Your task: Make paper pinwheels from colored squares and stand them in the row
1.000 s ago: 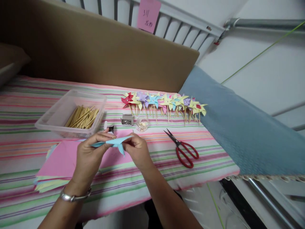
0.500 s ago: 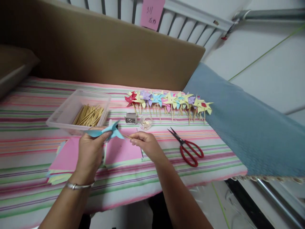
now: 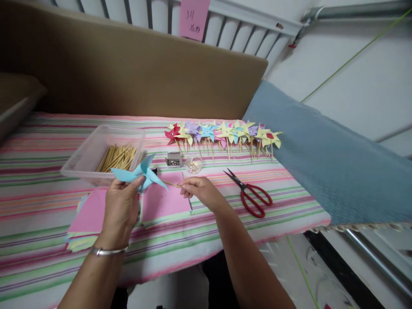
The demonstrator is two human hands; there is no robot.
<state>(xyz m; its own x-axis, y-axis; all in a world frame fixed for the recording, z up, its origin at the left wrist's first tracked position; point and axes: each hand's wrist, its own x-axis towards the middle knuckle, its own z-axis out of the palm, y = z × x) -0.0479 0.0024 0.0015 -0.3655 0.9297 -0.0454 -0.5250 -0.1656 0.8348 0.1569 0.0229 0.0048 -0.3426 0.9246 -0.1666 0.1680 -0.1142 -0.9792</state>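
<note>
A light-blue paper pinwheel (image 3: 140, 172) is pinched in my left hand (image 3: 124, 201), thumb at its lower blades. My right hand (image 3: 199, 191) grips the thin wooden stick (image 3: 171, 184), which runs leftward behind the pinwheel; whether the two are joined is hidden. Beneath the hands lies a stack of pink paper (image 3: 164, 201), with another pink-topped paper stack (image 3: 90, 212) to the left, partly under my left wrist. Just beyond are a small open box of metal pins (image 3: 174, 159) and a round clear dish (image 3: 194, 164) holding tiny pale pieces.
A clear plastic bin (image 3: 77, 165) holds many wooden sticks (image 3: 117, 158). Red-handled scissors (image 3: 249, 191) lie at the right. Finished-looking pinwheels (image 3: 222, 133) stand in a row at the back, before a cardboard panel (image 3: 144, 73). A striped cloth (image 3: 180, 240) covers the table.
My left hand has turned the blue pinwheel so its blades show wider. My right hand, still on the stick, has shifted slightly to the right. The whole view has moved a little.
</note>
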